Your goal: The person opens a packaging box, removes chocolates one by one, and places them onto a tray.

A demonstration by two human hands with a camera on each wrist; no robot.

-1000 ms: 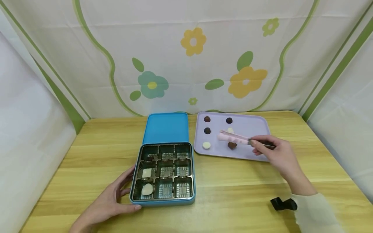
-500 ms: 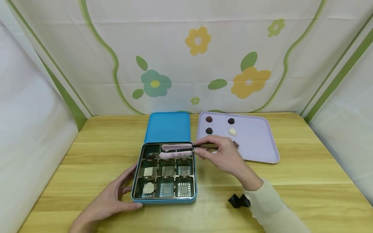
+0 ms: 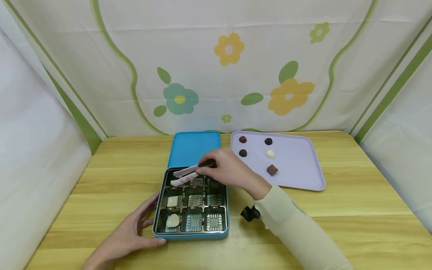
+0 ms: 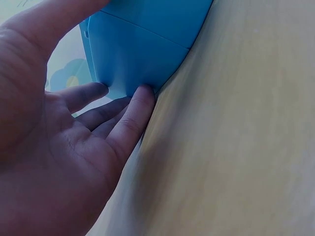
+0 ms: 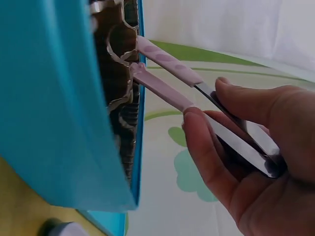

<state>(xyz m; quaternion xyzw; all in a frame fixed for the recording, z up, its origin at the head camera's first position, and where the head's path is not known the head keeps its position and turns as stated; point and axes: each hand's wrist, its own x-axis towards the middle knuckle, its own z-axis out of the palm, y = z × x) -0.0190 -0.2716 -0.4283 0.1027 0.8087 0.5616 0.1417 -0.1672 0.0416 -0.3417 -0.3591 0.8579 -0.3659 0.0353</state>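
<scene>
My right hand (image 3: pixel 227 168) holds a pair of tongs (image 3: pixel 185 176) with dark handles and pink tips over the tin's back-left compartment. In the right wrist view the pink tips stand apart at the tin's rim; whether anything lies between them is hidden. The blue tin (image 3: pixel 192 237) has a divided insert. Its left column has a square cream-coloured chocolate (image 3: pixel 172 201) in the middle and a rounded white chocolate (image 3: pixel 173 220) at the front. My left hand (image 3: pixel 129 228) holds the tin's front-left corner, thumb at the front, other fingers against the left side.
A lilac tray (image 3: pixel 300 165) stands at the back right with several chocolates, among them a brown square one (image 3: pixel 272 169) and a white one (image 3: pixel 270 154). Behind the tin lies its blue lid (image 3: pixel 192 146). A patterned cloth (image 3: pixel 206 75) hangs at the back.
The right hand has moved left with the tongs, from above the tray to the tin's back-left compartment. My left hand has stayed by the tin.
</scene>
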